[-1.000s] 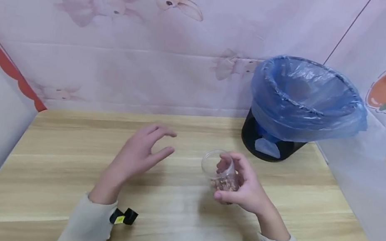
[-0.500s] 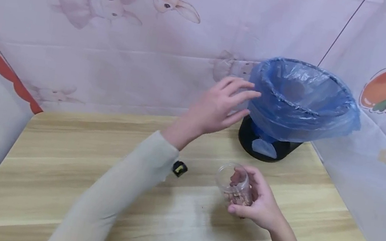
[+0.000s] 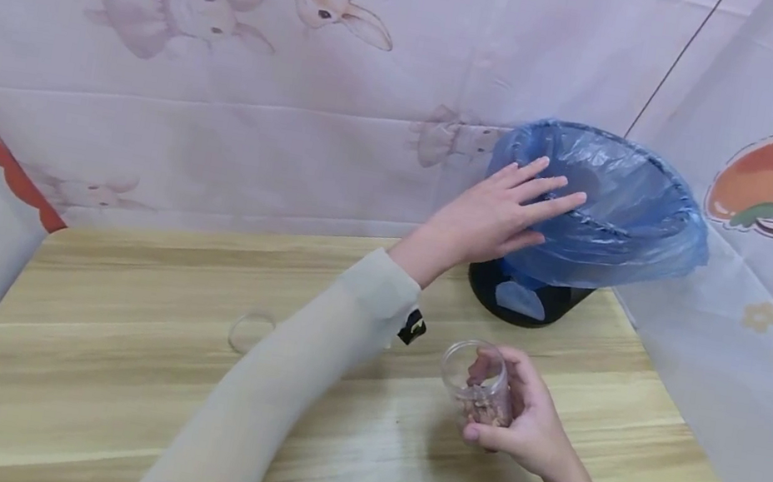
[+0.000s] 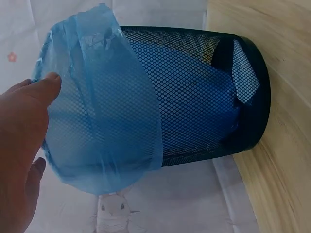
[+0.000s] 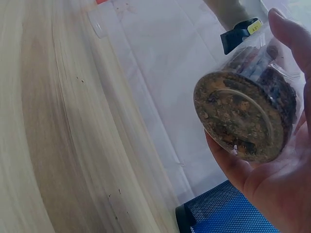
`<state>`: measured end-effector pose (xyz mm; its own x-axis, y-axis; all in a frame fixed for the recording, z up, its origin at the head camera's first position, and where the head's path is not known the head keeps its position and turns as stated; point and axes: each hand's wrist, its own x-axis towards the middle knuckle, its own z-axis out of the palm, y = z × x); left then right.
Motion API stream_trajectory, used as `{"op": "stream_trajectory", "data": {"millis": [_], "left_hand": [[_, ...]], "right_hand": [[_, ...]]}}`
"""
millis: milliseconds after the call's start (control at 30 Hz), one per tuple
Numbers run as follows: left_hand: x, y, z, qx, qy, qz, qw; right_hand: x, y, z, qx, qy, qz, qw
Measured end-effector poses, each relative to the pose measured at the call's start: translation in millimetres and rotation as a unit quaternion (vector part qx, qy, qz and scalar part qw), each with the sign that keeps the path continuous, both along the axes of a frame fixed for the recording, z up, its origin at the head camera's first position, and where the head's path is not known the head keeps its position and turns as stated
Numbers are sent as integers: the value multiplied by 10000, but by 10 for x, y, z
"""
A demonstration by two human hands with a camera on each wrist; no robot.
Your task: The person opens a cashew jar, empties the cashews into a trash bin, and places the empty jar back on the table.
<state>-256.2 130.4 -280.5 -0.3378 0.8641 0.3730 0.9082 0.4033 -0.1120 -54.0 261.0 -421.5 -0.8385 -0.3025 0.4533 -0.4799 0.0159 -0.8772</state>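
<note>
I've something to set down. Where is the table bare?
The table looks bare left, between its left edge and the clear round thing, and right, between the right hand and right edge. Crowded spots: the far right corner, with the left hand at the bin, and the middle, under the left sleeve and around the jar.

Head view high, facing forward-down over table [image 3: 109, 366]; wrist views close, turned sideways, both catching bin [image 4: 189, 97].
</note>
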Motion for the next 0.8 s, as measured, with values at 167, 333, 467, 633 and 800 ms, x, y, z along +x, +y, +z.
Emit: {"op": "stream_trajectory", "data": {"millis": [167,333,467,633,800], "left_hand": [[-37,19,-57,657,30,-275,9975],[-41,88,-64,1235,117,-465,9912],[-31,117,-67,1445,53,-316,9890],[-33,105,-69,1632,189,-156,9863],[-33,59,-69,1699,426,-242,9842]], "right_hand": [[18,17,18,37,28,-22,10000],[21,43,53,-3,127,-21,9999],[7,38,61,-20,143,38,9999],[-1,39,69,40,39,28,10000],[-14,49,86,-14,97,116,9999]]}}
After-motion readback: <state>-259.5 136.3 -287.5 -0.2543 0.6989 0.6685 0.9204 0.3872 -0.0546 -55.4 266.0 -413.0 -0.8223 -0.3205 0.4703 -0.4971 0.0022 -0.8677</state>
